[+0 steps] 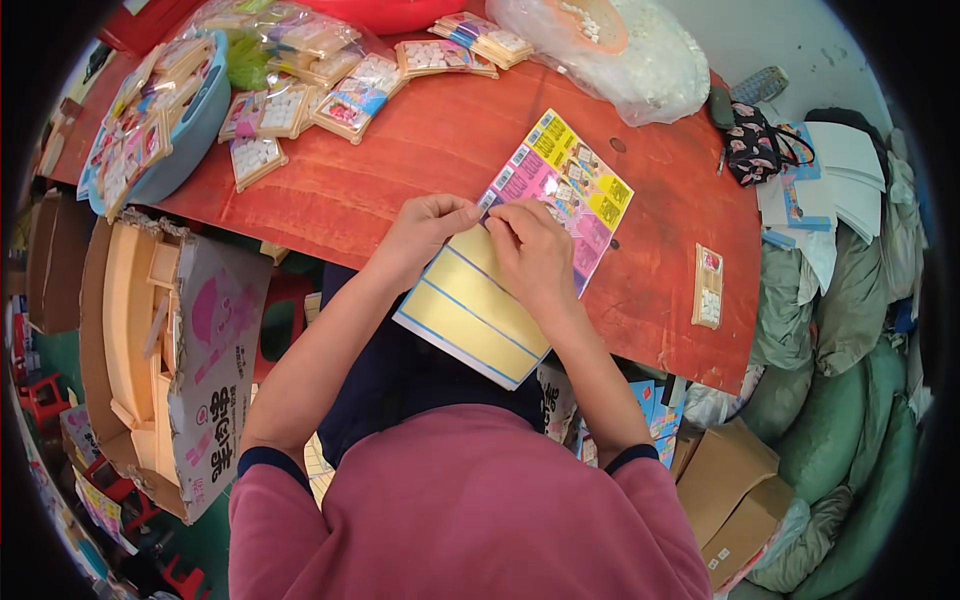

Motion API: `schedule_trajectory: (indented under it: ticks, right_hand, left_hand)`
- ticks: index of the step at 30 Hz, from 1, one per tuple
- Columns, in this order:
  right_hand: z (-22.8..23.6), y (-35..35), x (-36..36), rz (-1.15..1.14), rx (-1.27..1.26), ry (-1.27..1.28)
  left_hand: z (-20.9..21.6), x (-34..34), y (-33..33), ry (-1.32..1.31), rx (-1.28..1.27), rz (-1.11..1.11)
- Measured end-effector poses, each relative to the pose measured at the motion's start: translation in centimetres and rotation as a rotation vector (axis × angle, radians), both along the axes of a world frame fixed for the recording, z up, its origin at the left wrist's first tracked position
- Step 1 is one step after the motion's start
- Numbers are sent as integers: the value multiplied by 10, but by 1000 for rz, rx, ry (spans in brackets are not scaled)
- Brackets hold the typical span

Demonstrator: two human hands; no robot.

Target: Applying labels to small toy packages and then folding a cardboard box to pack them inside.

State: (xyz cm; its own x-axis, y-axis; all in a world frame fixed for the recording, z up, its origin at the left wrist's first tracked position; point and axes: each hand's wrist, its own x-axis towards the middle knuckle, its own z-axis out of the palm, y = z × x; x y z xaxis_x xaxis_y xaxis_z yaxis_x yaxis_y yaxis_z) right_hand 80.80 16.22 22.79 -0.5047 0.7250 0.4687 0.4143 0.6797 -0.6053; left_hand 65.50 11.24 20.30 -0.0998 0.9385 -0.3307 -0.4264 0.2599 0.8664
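A sheet of stickers (573,187) lies slanted over the table's near edge, its lower end overhanging my lap. Its far part carries yellow, pink and purple printed labels; the near part is bare yellowish backing (470,308) crossed by blue lines. At the sheet's left edge, where labels meet backing, my left hand (432,232) pinches with thumb and forefinger. My right hand (535,252) rests over the sheet, fingers curled and pressed together close to the left fingertips. Whatever sits between the right fingertips is hidden. To the right, a small wooden tray (708,286) with white and red pieces lies alone.
The red table (330,205) holds wrapped wooden trays (365,95) at its far left, beside a heaped blue basin (185,150). A clear bag of white pieces (650,65) lies at the back. A cardboard box of wooden parts (215,370) stands left; sacks (840,420) crowd the right.
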Motion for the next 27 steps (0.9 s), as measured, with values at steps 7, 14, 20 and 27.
schedule_trajectory:
  ticks: [7, 14, 20, 27]
  right_hand:
    - [-1, -2, -7, -2, 119, -21]
    - [2, -8, -10, -18, 223, -97]
    - [-1, -7, -8, -21, 224, -159]
    - [0, -10, -14, -7, 347, -189]
  left_hand:
    - [0, 0, -8, -82, 38, -9]
    - [-11, 5, -7, 94, 149, 30]
    - [9, 0, -13, -62, -9, -66]
    - [-18, 9, -9, 40, 205, 23]
